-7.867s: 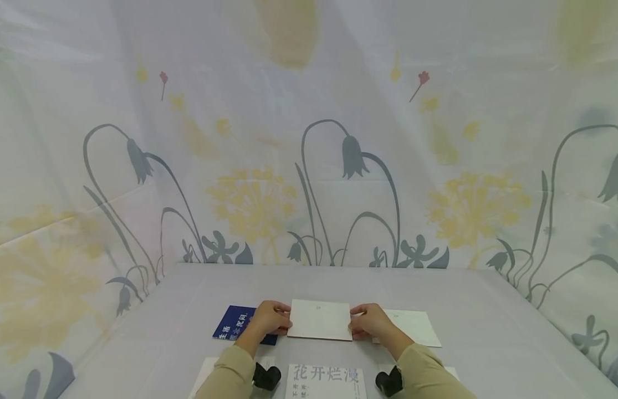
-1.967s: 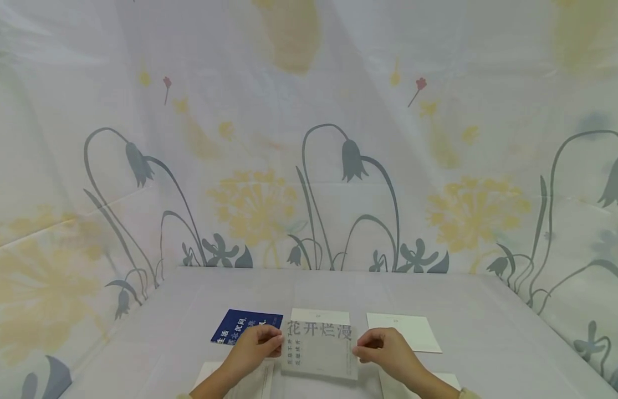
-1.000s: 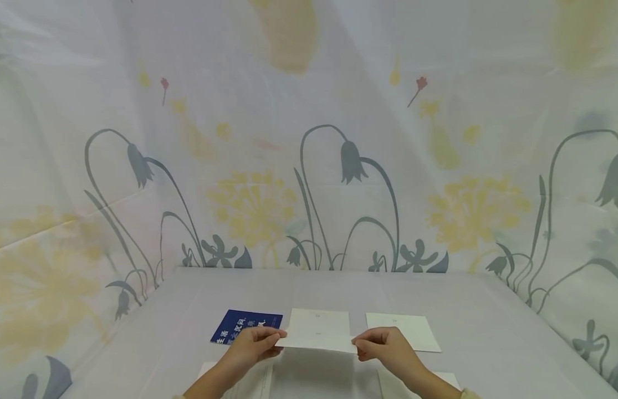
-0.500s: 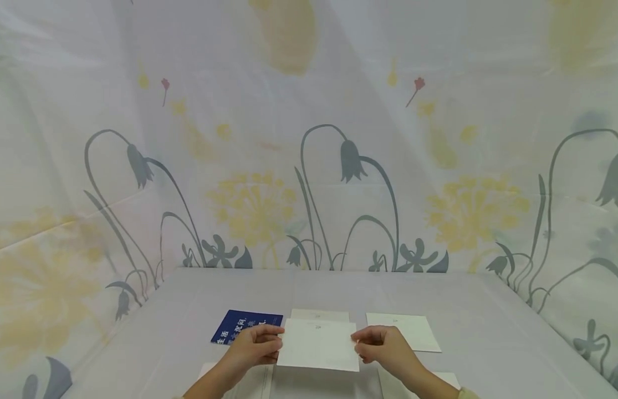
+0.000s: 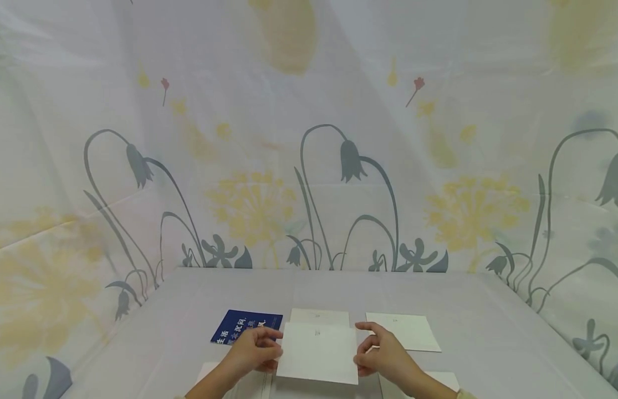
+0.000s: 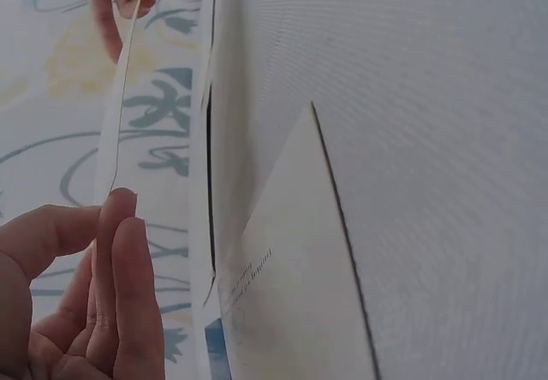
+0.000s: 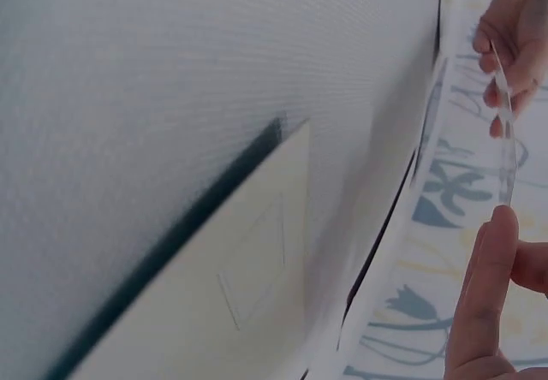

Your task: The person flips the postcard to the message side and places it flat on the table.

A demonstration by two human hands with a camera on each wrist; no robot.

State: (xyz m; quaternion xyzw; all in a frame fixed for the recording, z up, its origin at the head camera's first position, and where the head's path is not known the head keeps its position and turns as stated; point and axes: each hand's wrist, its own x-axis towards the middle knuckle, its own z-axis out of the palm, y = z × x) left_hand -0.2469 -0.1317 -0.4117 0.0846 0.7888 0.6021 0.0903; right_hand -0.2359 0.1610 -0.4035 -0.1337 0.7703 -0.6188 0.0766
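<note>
A white card (image 5: 317,353) with a small mark near its top is held up over the table, tilted. My left hand (image 5: 254,352) pinches its left edge between thumb and fingers. On the opposite edge, my right hand (image 5: 383,352) grips it with the thumb and bent fingers, the index finger raised. Seen edge-on in the left wrist view, the card (image 6: 125,115) is thin and slightly bent by the fingertips. Behind it lies another white card (image 5: 318,316), partly covered. The held card's underside does not show in the head view.
A blue card with white lettering (image 5: 234,324) lies back left, a white card (image 5: 408,332) back right. Nearer are a card with fine print (image 6: 300,269) on the left and one with a faint outlined box (image 7: 265,252) on the right. A flowered curtain (image 5: 309,138) hangs behind.
Earlier the lettered front of the held card faced up; it has been turned over to its white side. Since then it has tilted towards me, and my right index finger has lifted off.
</note>
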